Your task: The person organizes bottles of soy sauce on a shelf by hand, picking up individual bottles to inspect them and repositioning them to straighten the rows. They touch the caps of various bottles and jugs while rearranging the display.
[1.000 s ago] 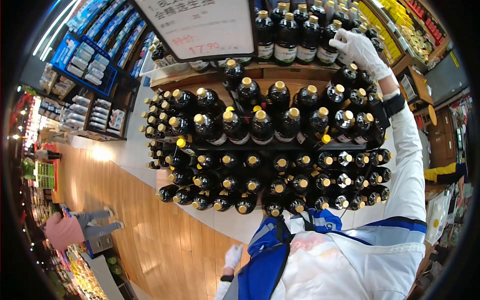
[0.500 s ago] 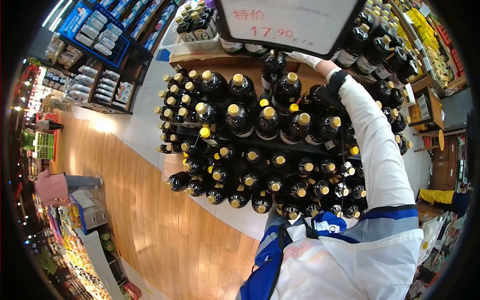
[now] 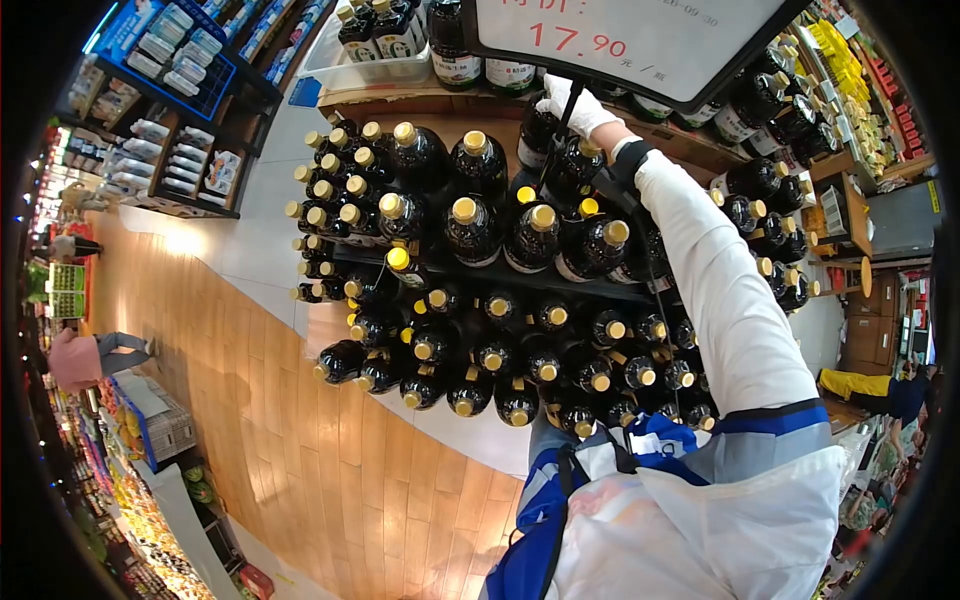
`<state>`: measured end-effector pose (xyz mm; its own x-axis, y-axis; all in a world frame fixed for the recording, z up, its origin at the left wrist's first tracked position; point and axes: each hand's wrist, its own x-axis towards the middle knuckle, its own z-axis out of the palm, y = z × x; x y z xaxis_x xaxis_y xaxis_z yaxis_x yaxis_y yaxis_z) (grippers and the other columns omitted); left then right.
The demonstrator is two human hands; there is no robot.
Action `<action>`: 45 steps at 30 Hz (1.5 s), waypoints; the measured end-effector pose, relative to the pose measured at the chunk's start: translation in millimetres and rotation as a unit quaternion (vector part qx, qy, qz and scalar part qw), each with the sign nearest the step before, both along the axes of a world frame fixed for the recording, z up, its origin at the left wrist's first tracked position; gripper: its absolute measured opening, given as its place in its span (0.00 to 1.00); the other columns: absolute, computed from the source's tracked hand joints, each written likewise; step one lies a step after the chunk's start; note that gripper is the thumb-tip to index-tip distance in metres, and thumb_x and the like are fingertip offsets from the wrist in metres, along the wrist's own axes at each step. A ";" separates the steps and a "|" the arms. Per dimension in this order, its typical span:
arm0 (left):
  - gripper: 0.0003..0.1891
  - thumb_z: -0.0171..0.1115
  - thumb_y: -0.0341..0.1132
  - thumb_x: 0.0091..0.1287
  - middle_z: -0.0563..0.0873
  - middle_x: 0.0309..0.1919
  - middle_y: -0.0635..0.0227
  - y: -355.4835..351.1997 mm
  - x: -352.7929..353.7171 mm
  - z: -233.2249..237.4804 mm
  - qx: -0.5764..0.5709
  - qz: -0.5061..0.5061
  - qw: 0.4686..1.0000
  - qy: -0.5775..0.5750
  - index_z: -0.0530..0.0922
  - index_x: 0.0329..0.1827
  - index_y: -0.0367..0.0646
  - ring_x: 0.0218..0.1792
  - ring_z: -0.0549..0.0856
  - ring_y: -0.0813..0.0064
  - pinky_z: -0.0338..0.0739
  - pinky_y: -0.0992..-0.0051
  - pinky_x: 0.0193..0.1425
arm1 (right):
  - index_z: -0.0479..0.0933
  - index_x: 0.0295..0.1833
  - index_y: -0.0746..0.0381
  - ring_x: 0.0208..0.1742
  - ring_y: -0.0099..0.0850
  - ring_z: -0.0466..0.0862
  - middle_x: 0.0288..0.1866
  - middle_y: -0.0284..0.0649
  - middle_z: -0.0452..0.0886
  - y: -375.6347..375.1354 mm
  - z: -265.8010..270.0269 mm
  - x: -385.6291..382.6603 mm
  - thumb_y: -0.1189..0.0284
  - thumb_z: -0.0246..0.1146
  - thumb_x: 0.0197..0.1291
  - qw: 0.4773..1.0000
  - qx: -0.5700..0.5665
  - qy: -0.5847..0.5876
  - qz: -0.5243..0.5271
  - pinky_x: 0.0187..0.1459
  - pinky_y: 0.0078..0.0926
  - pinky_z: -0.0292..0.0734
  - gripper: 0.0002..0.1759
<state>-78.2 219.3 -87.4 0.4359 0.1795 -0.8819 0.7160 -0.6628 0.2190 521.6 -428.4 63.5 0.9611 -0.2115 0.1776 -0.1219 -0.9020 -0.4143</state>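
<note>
My right hand (image 3: 582, 108), in a white glove, reaches to the back of the display, under the price sign (image 3: 600, 45). Its fingers are closed around the top of a dark bottle (image 3: 535, 135), whose cap they hide. The sign's thin black pole passes in front of the hand. This bottle stands upright behind rows of similar dark bottles with gold caps, such as a large bottle (image 3: 472, 228) nearer to me. A few bottles have yellow caps, among them a small bottle (image 3: 400, 262). My left hand is out of view.
A clear plastic bin (image 3: 385, 70) of smaller bottles stands at the back left. Wood flooring (image 3: 350, 450) runs along the left. A person in pink (image 3: 75, 360) is near a cart at far left. More bottles (image 3: 750, 180) stand on the right.
My right hand has moved left from behind the price sign and closed on the top of the dark bottle. The view has shifted slightly, and more of the back row shows.
</note>
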 end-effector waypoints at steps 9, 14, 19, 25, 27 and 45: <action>0.19 0.56 0.50 0.75 0.87 0.39 0.50 7.7 -34.6 9.1 0.004 0.028 0.999 -0.041 0.81 0.47 0.41 0.44 0.86 0.50 0.79 0.57 0.50 | 0.86 0.46 0.61 0.50 0.55 0.85 0.45 0.52 0.86 -14.9 -2.7 -21.9 0.59 0.60 0.66 0.993 -0.062 -0.078 -0.067 0.54 0.51 0.78 0.18; 0.20 0.56 0.50 0.75 0.87 0.39 0.50 22.4 -46.1 11.3 -0.003 0.019 0.993 -0.117 0.81 0.48 0.40 0.44 0.86 0.50 0.78 0.58 0.50 | 0.85 0.53 0.61 0.55 0.54 0.83 0.55 0.51 0.85 -22.2 41.2 -37.3 0.58 0.59 0.69 0.976 -0.179 0.037 -0.115 0.59 0.49 0.77 0.20; 0.19 0.55 0.48 0.77 0.88 0.38 0.51 3.0 15.3 36.0 -0.032 -0.022 0.981 -0.189 0.82 0.48 0.39 0.40 0.87 0.53 0.79 0.59 0.46 | 0.77 0.63 0.62 0.63 0.51 0.80 0.59 0.53 0.82 -82.1 59.2 -76.5 0.60 0.62 0.68 0.966 0.004 -0.222 -0.135 0.63 0.42 0.76 0.23; 0.16 0.60 0.46 0.75 0.89 0.38 0.54 -60.6 158.1 101.9 -0.143 -0.148 0.945 -0.253 0.82 0.48 0.41 0.41 0.88 0.54 0.81 0.61 0.46 | 0.84 0.50 0.59 0.51 0.51 0.83 0.47 0.55 0.84 -103.2 158.1 -150.0 0.56 0.72 0.60 0.946 -0.080 -0.222 -0.223 0.56 0.43 0.78 0.20; 0.14 0.62 0.44 0.74 0.89 0.38 0.56 -94.3 191.4 133.5 -0.208 -0.175 0.910 -0.314 0.82 0.48 0.42 0.41 0.88 0.54 0.81 0.62 0.47 | 0.85 0.50 0.58 0.51 0.51 0.83 0.46 0.54 0.84 -126.6 168.0 -171.8 0.57 0.72 0.59 0.936 -0.093 -0.270 -0.206 0.55 0.43 0.78 0.19; 0.41 0.61 0.55 0.74 0.65 0.77 0.50 -371.8 224.5 166.6 -0.695 -0.027 0.714 0.080 0.54 0.82 0.47 0.73 0.72 0.56 0.76 0.56 0.69 | 0.80 0.52 0.60 0.56 0.32 0.81 0.51 0.42 0.82 32.4 354.3 -459.8 0.67 0.70 0.63 0.955 -0.019 -0.224 -0.195 0.62 0.29 0.72 0.15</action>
<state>146.3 -152.5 79.2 0.2833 -0.9311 -0.2297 0.7867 0.0887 0.6109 61.8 -396.0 417.8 0.6358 -0.5233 0.5674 -0.2700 -0.8394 -0.4716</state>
